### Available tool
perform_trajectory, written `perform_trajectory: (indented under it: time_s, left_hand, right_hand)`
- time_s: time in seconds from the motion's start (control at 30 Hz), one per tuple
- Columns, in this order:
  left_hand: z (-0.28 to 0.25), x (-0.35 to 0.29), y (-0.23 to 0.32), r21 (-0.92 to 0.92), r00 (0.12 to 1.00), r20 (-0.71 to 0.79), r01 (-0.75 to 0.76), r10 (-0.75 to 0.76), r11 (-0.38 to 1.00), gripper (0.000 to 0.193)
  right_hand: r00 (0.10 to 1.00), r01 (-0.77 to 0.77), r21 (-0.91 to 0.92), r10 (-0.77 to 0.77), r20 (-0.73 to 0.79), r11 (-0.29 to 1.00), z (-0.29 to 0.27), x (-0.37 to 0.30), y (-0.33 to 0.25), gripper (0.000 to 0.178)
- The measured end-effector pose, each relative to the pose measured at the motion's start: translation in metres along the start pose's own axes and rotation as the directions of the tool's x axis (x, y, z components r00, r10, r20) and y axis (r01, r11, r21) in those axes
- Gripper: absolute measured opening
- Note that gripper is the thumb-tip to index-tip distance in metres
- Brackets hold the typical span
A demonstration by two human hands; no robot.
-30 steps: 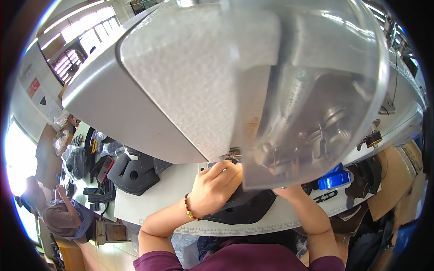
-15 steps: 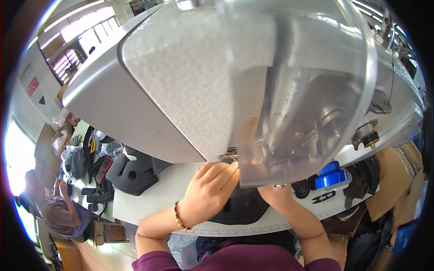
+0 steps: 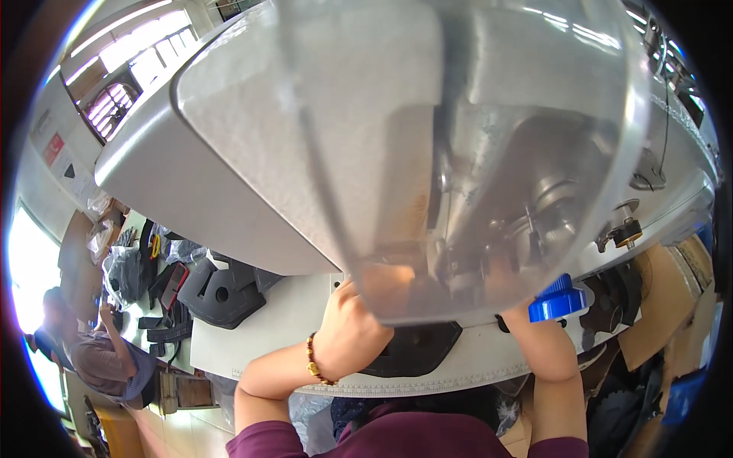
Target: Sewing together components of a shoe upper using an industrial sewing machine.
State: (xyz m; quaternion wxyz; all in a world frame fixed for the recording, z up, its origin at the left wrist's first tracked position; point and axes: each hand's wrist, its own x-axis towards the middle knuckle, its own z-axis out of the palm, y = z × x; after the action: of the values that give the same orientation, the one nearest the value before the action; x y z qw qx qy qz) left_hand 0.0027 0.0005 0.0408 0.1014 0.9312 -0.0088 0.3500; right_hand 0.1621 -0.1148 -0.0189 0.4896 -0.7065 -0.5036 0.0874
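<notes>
A large pale grey sewing machine head (image 3: 221,183) fills the upper view, with a clear plastic shield (image 3: 321,175) in front of it. My left hand (image 3: 351,332), with a beaded bracelet at its wrist, rests by the needle area; its fingers lie behind the shield and blur through it. Below the shield a black, flat, angular piece (image 3: 424,347) lies on the white worktop (image 3: 282,336), close to my left hand. My right hand (image 3: 525,317) is right of that piece, beside a blue-capped container (image 3: 557,299), its fingers blurred behind the shield's lower edge. Whether either hand grips anything is hidden.
Black shaped pieces (image 3: 221,294) lie left on the worktop, near a red-edged phone-like object (image 3: 175,284). A metal bobbin winder (image 3: 622,233) sits on the machine's right. A cardboard box (image 3: 664,298) stands far right. At the left another person (image 3: 107,355) works.
My right hand has moved right, away from the black piece and toward the blue-capped container. My left fingers have gone behind the shield, which looks shifted left in view.
</notes>
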Motion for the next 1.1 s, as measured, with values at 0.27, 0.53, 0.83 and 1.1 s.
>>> perform_trajectory:
  time_s: [0.27,0.53,0.83,1.1]
  left_hand:
    - [0.003,-0.004,0.004,0.163,0.992,0.016,-0.123,0.122,0.979,0.016]
    - [0.011,-0.018,0.001,0.267,0.992,-0.002,-0.118,0.123,0.956,0.018]
    - [0.010,-0.015,-0.001,0.269,0.993,-0.013,-0.108,0.116,0.957,0.025]
    - [0.009,-0.020,-0.006,0.261,0.998,0.011,-0.058,0.057,0.964,0.038]
  right_hand:
    - [0.959,-0.267,0.375,0.206,0.194,0.888,0.007,0.008,0.011,0.017]
    - [0.943,0.288,-0.200,-0.313,-0.109,0.937,0.010,0.013,0.006,0.020]
    - [0.761,0.410,-0.795,-0.648,0.028,0.447,0.010,0.010,-0.003,0.028]
    - [0.931,-0.301,0.118,0.265,0.250,0.946,0.020,-0.008,0.020,0.045]
